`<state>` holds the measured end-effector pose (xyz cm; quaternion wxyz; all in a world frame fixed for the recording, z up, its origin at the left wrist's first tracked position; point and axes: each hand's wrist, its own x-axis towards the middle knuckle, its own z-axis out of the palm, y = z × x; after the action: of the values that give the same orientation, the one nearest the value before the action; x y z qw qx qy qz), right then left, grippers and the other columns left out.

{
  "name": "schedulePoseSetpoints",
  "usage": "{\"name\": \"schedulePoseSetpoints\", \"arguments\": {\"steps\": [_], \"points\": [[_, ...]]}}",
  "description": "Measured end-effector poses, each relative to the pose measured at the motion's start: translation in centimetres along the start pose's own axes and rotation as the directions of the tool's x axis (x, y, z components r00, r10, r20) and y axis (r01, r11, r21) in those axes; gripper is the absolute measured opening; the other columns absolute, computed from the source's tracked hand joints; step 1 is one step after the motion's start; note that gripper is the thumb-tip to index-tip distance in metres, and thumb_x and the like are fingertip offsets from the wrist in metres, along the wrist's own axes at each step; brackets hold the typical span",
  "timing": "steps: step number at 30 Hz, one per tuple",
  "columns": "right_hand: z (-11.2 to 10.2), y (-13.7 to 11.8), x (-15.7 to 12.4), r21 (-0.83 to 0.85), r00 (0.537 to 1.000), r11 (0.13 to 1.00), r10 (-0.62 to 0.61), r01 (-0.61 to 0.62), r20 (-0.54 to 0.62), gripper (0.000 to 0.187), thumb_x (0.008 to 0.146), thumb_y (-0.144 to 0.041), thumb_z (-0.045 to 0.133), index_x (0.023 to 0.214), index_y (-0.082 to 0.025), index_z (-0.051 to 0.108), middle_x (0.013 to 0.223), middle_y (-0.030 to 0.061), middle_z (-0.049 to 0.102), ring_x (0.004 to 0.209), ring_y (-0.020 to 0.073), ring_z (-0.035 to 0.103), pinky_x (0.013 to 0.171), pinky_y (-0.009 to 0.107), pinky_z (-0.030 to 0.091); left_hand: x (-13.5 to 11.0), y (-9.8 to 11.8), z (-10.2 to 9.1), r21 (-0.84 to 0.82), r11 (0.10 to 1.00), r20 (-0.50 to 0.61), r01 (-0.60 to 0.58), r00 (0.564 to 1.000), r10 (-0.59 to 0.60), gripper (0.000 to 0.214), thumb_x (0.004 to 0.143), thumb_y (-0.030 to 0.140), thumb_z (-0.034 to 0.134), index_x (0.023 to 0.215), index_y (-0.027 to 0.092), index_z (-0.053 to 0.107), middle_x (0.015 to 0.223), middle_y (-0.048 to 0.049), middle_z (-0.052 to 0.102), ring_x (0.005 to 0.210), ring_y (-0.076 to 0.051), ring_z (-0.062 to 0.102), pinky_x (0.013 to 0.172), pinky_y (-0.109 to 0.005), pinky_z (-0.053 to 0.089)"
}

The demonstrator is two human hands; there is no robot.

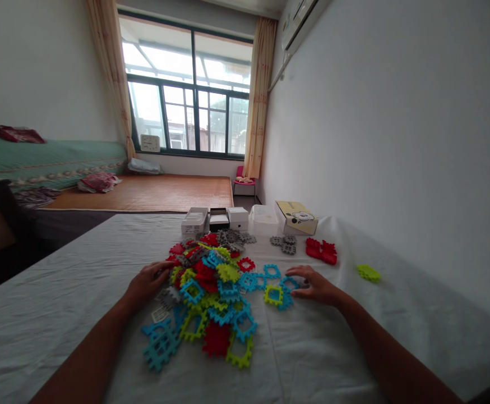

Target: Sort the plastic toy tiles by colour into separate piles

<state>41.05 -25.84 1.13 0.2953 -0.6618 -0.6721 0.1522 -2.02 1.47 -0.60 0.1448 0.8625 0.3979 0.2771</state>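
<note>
Here, left hand (pixel 148 283) rested open on the pile (pixel 213 297) — right hand (pixel 317 286), grip open, steadied a blue tile (pixel 289 282) against the tabletop (pixel 60 292).

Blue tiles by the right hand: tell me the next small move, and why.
Probably slide the blue tile under the right hand against the loose blue tiles beside it. Grey tiles, red tiles and a green tile already lie in separate colour groups beyond the mixed pile, where the left hand rests.

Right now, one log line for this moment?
left hand: on tile pile | right hand: on blue tiles | red tiles: apart
</note>
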Motion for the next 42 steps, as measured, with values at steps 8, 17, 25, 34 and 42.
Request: {"name": "schedulePoseSetpoints", "arguments": {"steps": [8, 17, 25, 34, 42], "points": [[2.8, -4.7, 0.1, -0.095, 0.975, 0.971, -0.217, 0.219, 0.039, 0.049, 0.069, -0.045, 0.072, 0.114, -0.028, 0.064, 0.108, 0.0051, 0.067, 0.104, 0.0236, 0.054, 0.093, 0.040, 0.043, 0.1, -0.4, 0.0, 0.028, 1.000, -0.008, 0.002, 1.000, -0.001, 0.050, 0.077, 0.052, 0.043, 0.106, 0.021, 0.070, 0.107, -0.0055, 0.070, 0.101, -0.024, 0.062, 0.086, -0.029, 0.048], [-7.3, 5.1, -1.0, 0.140, 0.819, 0.916, 0.399, -0.375, -0.413, 0.048, 0.076, -0.051, 0.056, 0.113, -0.020, 0.064, 0.112, 0.0088, 0.066, 0.099, 0.0244, 0.062, 0.081, 0.037, 0.051, 0.4, -1.6, 0.6, 0.004, 1.000, 0.003, -0.003, 1.000, 0.003, 0.052, 0.078, 0.056, 0.042, 0.108, 0.023, 0.069, 0.111, -0.0046, 0.069, 0.105, -0.025, 0.061, 0.087, -0.029, 0.048], [-9.6, 13.9, -8.0, 0.101, 0.326, 0.564, 0.605, -0.820, -0.726, 0.051, 0.071, -0.052, 0.059, 0.112, -0.020, 0.061, 0.112, 0.0185, 0.062, 0.114, 0.0414, 0.047, 0.086, 0.060, 0.040, 0.4, -1.8, 0.5, 0.002, 1.000, 0.004, -0.022, 1.000, 0.022, 0.052, 0.079, 0.057, 0.042, 0.109, 0.023, 0.069, 0.111, -0.0067, 0.069, 0.103, -0.025, 0.061, 0.087, -0.030, 0.048], [-4.6, 9.1, -2.8, -0.201, 0.874, 0.933, 0.184, -0.300, -0.451, 0.046, 0.082, -0.055, 0.047, 0.109, -0.021, 0.063, 0.106, 0.0091, 0.066, 0.094, 0.0229, 0.060, 0.086, 0.037, 0.047, 0.3, -1.6, 0.5, 0.010, 1.000, 0.002, -0.013, 1.000, 0.013, 0.051, 0.079, 0.055, 0.043, 0.107, 0.022, 0.069, 0.110, -0.0065, 0.069, 0.103, -0.025, 0.062, 0.086, -0.030, 0.048], [-2.0, 6.2, -2.6, -0.267, 0.972, 0.953, 0.089, -0.147, -0.217, 0.052, 0.078, -0.055, 0.055, 0.115, -0.019, 0.062, 0.118, 0.0096, 0.062, 0.112, 0.0256, 0.053, 0.099, 0.040, 0.039, 0.3, -1.7, 0.5, 0.018, 1.000, 0.004, -0.011, 1.000, 0.010, 0.049, 0.079, 0.053, 0.043, 0.107, 0.022, 0.069, 0.109, -0.0056, 0.069, 0.103, -0.024, 0.061, 0.086, -0.028, 0.047]]}}
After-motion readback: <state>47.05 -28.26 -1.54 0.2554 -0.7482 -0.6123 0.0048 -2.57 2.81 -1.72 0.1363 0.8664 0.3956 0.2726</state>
